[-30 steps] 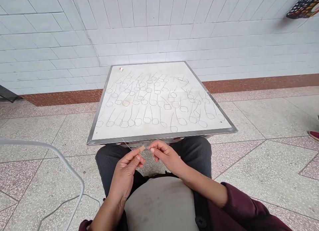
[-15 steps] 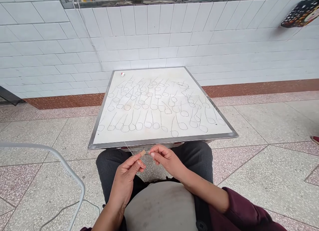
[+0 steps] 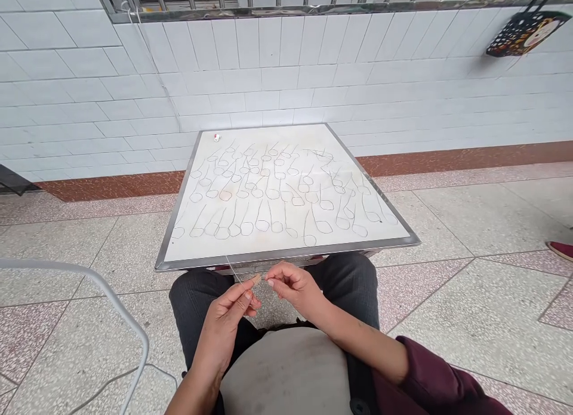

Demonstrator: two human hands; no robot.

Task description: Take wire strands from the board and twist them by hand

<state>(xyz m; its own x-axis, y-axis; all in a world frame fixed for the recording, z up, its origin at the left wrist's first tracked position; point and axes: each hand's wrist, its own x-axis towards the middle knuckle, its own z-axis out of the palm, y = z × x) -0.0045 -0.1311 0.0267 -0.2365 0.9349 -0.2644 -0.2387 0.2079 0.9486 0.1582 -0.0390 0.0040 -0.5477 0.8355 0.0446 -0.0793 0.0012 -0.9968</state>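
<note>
I look down from far away at two hands held over a lap. The left hand [image 3: 221, 322] pinches a little tan strip [image 3: 256, 279], with its fingers pressed together. The right hand [image 3: 295, 289] is just beside it, with its fingers pressed together at the strip's end. I cannot tell if they hold it too. A thin wire [image 3: 235, 270] runs from near the strip toward 11 o'clock. The strip sits at 12 o'clock from the lap, near the edge of the bench [image 3: 286, 252]. The strip looks thinner than a moment ago, so it seems to have turned a bit. The hands have barely moved. Many looped wires [image 3: 264, 215] lie on the bench.
</note>
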